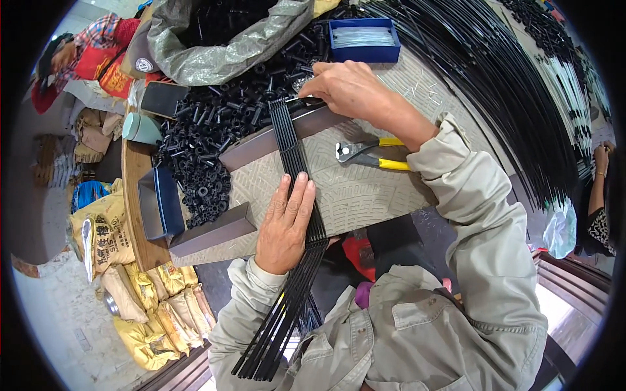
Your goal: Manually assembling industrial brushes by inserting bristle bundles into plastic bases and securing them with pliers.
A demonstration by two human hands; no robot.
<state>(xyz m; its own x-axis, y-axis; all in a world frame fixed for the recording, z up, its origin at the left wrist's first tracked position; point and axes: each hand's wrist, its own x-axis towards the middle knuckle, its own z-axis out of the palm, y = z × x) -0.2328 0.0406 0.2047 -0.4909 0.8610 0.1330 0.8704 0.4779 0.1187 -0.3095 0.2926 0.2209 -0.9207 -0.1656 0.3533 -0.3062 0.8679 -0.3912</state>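
Observation:
A row of thin black rods [285,130] lies side by side across a metal bar [251,149], and their near ends fan out past the table's front edge. My left hand [287,225] rests flat on the rods with its fingers stretched out. At the far rod ends, my right hand [345,88] has its fingers pinched together. A small silvery piece shows by those fingertips, but I cannot make out what it is. Right of the rods lie cutting pliers [372,154] with yellow handles, touched by neither hand.
Small black tubular parts [208,130] are heaped at the left, below an open woven sack [228,58]. A blue box [365,42] holds thin white sticks. Long black rods [482,78] cover the right side. Another metal bar [215,234] lies near the front edge. A person's arm [600,173] shows far right.

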